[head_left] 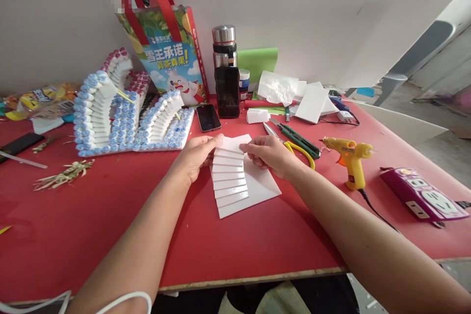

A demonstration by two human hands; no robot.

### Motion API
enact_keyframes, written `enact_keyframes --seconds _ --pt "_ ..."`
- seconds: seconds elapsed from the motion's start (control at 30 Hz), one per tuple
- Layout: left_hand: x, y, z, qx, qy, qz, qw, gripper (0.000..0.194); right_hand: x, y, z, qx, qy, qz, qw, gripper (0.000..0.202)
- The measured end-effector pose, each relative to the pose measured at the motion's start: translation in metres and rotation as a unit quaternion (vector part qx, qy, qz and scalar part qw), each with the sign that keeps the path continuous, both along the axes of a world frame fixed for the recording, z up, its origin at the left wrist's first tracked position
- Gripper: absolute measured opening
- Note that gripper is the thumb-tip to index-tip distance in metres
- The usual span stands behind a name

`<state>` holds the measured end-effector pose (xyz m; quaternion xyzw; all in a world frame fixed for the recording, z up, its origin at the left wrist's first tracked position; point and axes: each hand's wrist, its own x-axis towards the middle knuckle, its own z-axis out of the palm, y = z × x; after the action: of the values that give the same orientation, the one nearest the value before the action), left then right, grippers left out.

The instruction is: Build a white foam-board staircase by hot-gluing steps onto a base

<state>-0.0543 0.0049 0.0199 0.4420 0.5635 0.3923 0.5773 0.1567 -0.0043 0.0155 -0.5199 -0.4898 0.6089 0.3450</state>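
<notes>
A white board (263, 184) lies on the red table, with several narrow white strips (230, 184) fixed across it in a curved, overlapping row like steps. At the far end of the row is one more white strip (232, 144). My left hand (194, 154) pinches its left end between thumb and fingers. My right hand (270, 153) pinches the right end, its other fingers curled over the board. Just beyond my right hand lie yellow-handled scissors (300, 153) and a green utility knife (300, 140).
A yellow glue gun (351, 157) stands to the right, its cord running past a purple power strip (429, 194). Behind are blue-tipped stepped models (123, 122), phones (208, 118), a flask (224, 41), a printed bag (172, 59) and small white strips (257, 116).
</notes>
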Motion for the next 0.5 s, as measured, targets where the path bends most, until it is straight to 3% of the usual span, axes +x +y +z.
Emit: enact_keyframes --seconds 0.5 --pt "0.0032 -0.0015 -0.0032 -0.004 0.005 0.009 1.0 0.056 -0.0034 -0.0008 0.0009 0.025 -0.016 0.005 1.0 0.034"
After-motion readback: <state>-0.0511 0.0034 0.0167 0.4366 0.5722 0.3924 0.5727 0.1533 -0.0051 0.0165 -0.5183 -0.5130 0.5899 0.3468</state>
